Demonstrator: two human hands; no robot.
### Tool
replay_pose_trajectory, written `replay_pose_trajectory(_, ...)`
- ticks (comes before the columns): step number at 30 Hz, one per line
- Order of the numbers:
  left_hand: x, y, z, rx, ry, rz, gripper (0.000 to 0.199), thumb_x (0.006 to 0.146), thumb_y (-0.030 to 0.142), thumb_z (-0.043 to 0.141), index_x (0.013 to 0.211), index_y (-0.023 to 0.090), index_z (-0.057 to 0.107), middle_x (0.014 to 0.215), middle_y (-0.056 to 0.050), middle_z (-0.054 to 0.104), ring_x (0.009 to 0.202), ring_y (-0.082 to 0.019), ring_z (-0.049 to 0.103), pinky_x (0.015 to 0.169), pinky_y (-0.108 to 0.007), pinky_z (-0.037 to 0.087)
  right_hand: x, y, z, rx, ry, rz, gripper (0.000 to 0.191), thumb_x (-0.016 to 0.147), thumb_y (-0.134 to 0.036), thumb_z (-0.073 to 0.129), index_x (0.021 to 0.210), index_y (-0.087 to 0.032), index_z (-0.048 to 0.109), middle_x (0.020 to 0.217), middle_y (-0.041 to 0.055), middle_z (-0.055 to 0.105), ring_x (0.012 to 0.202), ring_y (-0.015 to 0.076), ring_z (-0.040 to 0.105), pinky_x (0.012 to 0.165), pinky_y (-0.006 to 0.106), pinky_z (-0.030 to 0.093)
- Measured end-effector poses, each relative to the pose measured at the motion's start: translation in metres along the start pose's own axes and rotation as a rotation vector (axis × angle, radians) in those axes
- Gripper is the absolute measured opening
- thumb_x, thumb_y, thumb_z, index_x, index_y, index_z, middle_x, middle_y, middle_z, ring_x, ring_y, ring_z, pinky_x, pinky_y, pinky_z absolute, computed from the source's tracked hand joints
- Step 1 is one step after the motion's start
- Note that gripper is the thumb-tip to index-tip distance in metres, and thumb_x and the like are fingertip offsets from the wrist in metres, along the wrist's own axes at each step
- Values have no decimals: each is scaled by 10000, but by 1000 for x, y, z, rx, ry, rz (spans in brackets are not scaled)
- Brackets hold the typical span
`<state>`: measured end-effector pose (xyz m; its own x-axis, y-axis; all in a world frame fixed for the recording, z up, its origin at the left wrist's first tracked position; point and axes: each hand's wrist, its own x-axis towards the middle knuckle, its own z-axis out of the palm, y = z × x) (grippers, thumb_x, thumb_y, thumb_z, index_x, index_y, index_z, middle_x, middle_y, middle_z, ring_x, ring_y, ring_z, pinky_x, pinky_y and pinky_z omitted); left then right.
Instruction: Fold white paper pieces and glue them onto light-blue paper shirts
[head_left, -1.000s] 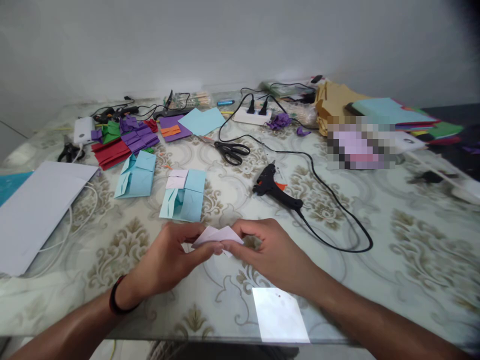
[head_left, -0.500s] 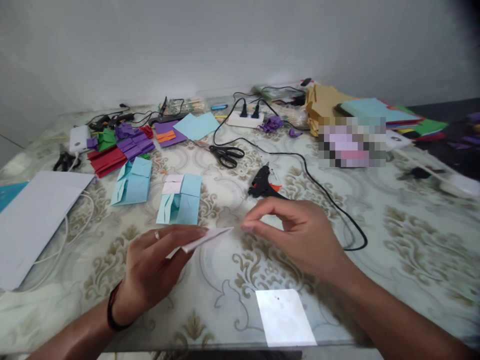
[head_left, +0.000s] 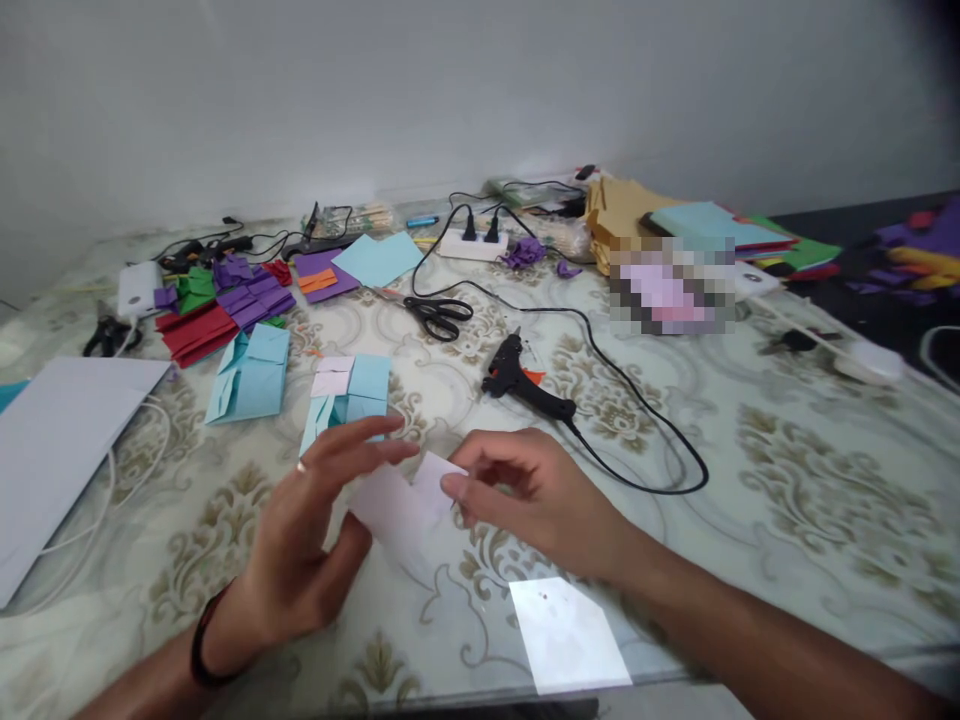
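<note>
My right hand (head_left: 517,490) pinches the edge of a small pale pink folded paper (head_left: 397,515) between thumb and fingers. The paper is partly opened out and slightly blurred above the table. My left hand (head_left: 315,520) is at the paper's left side, its fingers apart and the thumb below; whether it touches the paper I cannot tell. Just beyond lies a light blue folded paper (head_left: 369,380) with a pale pink piece (head_left: 332,377) on it, partly hidden by my left fingers. A second light blue folded paper (head_left: 262,385) lies to its left.
A black glue gun (head_left: 529,385) lies beyond my right hand, its cord looping right. Black-handled scissors (head_left: 439,315) and a white power strip (head_left: 472,245) are farther back. A bright white patch (head_left: 566,635) shows at the front edge. White sheets (head_left: 67,450) lie left.
My right hand has moved left and taken hold of the pink paper. My left fingers have spread apart, and the folded paper has opened out. The view has shifted slightly.
</note>
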<state>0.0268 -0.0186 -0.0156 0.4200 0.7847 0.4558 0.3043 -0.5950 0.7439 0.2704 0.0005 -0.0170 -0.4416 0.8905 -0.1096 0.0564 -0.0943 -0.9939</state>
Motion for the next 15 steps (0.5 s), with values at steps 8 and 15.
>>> replay_pose_trajectory(8, 9, -2, 4, -190, -157, -486, 158, 944, 381, 742, 991, 235, 776, 818, 2, 754, 733, -140, 656, 692, -225, 505, -2, 0, 3, -349, 68, -198, 194, 930, -303, 695, 778, -183, 717, 613, -16, 638, 555, 106, 560, 518, 205, 433)
replay_pose_trajectory(15, 7, -4, 10, -437, -120, -709, 335, 961, 476, 690, 832, 172, 746, 699, -6, 672, 629, -117, 540, 573, -220, 409, -2, -3, 0, -190, 42, -155, 139, 910, -299, 715, 924, -176, 777, 732, 26, 734, 622, 131, 625, 570, 230, 511)
